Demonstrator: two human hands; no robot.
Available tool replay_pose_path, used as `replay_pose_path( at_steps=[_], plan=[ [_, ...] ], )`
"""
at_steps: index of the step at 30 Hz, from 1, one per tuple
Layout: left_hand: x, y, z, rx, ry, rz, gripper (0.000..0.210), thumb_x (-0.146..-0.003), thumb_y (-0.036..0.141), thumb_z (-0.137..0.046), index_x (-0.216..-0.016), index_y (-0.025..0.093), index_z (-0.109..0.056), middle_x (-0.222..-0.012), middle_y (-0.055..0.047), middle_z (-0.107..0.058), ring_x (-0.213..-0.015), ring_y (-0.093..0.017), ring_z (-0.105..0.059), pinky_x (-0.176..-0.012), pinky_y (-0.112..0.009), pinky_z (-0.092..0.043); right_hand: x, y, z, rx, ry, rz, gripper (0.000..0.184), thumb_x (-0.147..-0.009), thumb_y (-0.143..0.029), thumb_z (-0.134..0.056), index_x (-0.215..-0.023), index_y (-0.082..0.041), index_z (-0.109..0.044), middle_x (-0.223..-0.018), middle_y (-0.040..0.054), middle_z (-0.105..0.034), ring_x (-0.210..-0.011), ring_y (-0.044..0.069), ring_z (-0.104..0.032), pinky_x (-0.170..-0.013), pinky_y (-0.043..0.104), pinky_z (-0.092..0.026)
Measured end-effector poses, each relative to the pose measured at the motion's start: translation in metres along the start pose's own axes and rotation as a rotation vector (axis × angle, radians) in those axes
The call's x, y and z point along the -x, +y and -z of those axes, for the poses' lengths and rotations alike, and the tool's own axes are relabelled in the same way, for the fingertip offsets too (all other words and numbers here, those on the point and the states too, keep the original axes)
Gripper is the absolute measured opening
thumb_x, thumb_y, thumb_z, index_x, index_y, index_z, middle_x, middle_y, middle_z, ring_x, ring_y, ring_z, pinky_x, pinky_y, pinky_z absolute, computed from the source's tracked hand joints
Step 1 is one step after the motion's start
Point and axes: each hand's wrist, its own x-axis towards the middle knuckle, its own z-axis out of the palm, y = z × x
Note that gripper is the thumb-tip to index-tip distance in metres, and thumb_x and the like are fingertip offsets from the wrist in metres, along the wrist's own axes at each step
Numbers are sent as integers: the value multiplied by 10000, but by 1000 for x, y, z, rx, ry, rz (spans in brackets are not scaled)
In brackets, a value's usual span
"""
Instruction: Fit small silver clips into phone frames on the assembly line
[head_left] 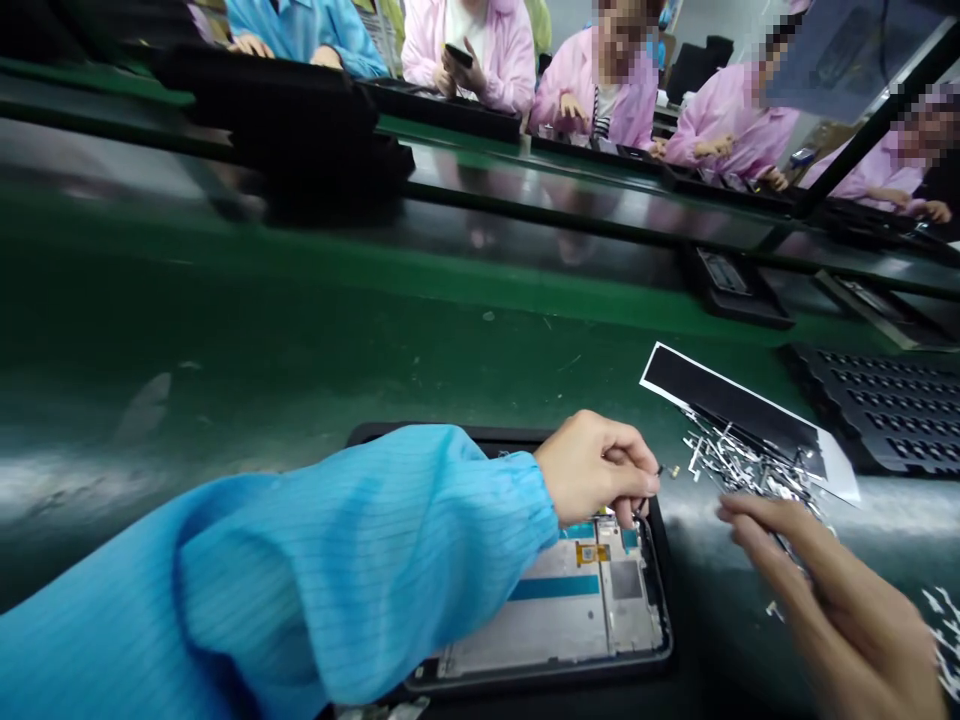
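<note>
Phone (525, 625), opened, with the left hand (592, 465) at its far right corner, thumb and fingers pinched on a small dark part (660, 470). The phone lies on a black tray (517, 436). To the right, the blurred right hand (832, 600) is near a pile of strips (739, 465); its grip cannot be told. Beyond: black sheet (735, 405), slotted tray (900, 410), co-workers (510, 55).

Pink-clad co-workers (508, 60) across the green table (300, 330), black slotted tray (889, 405) at right.
</note>
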Motion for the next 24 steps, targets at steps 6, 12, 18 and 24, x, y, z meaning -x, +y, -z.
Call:
replay_pose_path(
  at_steps=[6,12,18,24],
  plan=[
    [21,9,5,-320,31,-166,63,-654,69,-549,-617,113,-574,-499,42,-461,-474,-50,-388,-466,-161,-301,-31,-27,-33,-154,-209,-41,55,-759,-278,-496,-776,-237,-529,-776,-33,-533,-734,95,-517,-559,159,-397],
    [33,2,15,-717,82,-266,115,-665,62,-489,-583,134,-524,-549,45,-468,-522,-64,-391,-508,-187,-287,-26,-22,-39,-111,-283,34,63,-776,-236,-470,-728,-206,-497,-703,-29,-514,-654,78,-503,-548,160,-390],
    [38,-10,10,-977,170,-245,144,-714,97,-467,-575,136,-461,-581,38,-442,-580,-98,-388,-566,-242,-284,-13,-19,-34,209,-90,316,36,-760,-142,-474,-777,-173,-472,-767,-13,-525,-669,64,-504,-616,149,-395],
    [39,-19,0,-1211,172,-318,206,-788,132,-339,-638,134,-479,-668,-8,-465,-618,-142,-386,-599,-307,-292,1,-4,-33,452,-72,487,83,-800,-161,-401,-806,-153,-484,-734,17,-538,-701,106,-511,-700,213,-398]
  ],
)
